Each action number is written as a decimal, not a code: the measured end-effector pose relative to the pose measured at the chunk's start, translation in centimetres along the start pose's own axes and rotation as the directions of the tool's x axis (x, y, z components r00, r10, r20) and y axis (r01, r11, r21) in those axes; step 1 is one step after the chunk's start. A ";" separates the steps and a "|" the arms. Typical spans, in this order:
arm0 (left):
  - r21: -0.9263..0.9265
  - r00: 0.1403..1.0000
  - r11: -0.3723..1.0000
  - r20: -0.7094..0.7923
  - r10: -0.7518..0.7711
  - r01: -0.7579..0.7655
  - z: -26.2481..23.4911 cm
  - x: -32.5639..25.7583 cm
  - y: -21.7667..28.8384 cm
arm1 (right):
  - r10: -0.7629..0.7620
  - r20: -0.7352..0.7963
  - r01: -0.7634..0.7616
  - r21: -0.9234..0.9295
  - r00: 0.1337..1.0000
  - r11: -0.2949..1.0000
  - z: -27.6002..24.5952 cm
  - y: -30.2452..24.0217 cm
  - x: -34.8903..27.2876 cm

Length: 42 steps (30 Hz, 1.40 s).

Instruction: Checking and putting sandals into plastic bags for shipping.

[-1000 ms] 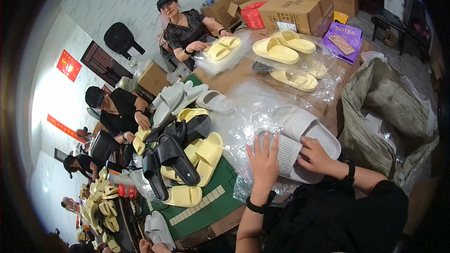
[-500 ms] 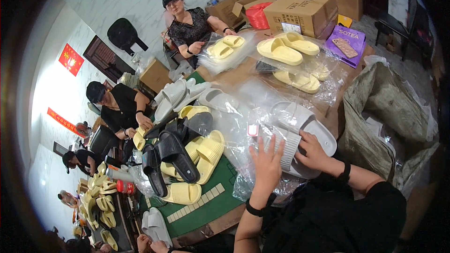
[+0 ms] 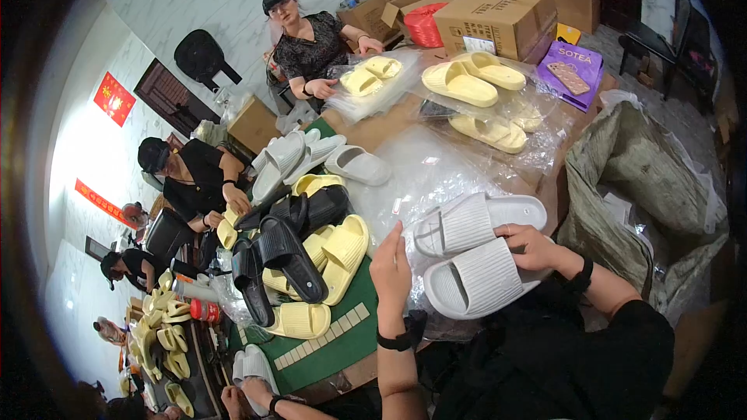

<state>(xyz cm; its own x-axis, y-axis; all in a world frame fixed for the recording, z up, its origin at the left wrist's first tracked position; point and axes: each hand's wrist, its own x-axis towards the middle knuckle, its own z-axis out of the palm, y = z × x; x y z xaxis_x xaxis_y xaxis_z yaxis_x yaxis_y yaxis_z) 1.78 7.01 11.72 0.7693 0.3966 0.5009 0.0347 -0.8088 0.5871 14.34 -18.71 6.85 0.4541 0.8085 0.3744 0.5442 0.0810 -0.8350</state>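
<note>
A pair of light grey ribbed slide slippers point(image 3: 475, 276) lies side by side in front of me, toes to the left, over clear plastic. My right hand point(image 3: 529, 249) is closed on the pair, fingers between the two slippers by the straps. Just left of the toes, my left hand point(image 3: 391, 268) is upright, seen edge-on, with its fingers stretched out close together. Clear plastic bags point(image 3: 412, 163) spread beyond both hands. Whether any film wraps the slippers' toes is hard to make out.
Black slides point(image 3: 292, 257) and yellow slides point(image 3: 346, 257) are heaped left on a green mat point(image 3: 373, 342). Bagged yellow slides point(image 3: 490, 132) lie farther back, near a carton point(image 3: 498, 19). An open woven sack point(image 3: 638, 187) stands right. Co-workers sit around the table.
The grey slippers, earlier under clear film, now show uncovered on top and are turned more toward the left. My left hand has moved left, and its spread fingers have come together.
</note>
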 end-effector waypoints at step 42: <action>0.039 0.988 0.989 0.066 0.141 -0.144 0.1 4.0 0.9 | 0.222 -0.377 -0.233 0.016 0.899 0.972 -0.7 -2.4 0.9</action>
<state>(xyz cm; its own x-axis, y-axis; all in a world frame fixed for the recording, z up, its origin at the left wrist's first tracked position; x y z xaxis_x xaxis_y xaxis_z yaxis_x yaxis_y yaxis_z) 4.96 7.79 14.21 0.8069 0.2488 0.5357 -0.0518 -0.8736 0.4839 13.94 -18.60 9.53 0.7948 0.5256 0.3034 0.4121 -0.1004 -0.9056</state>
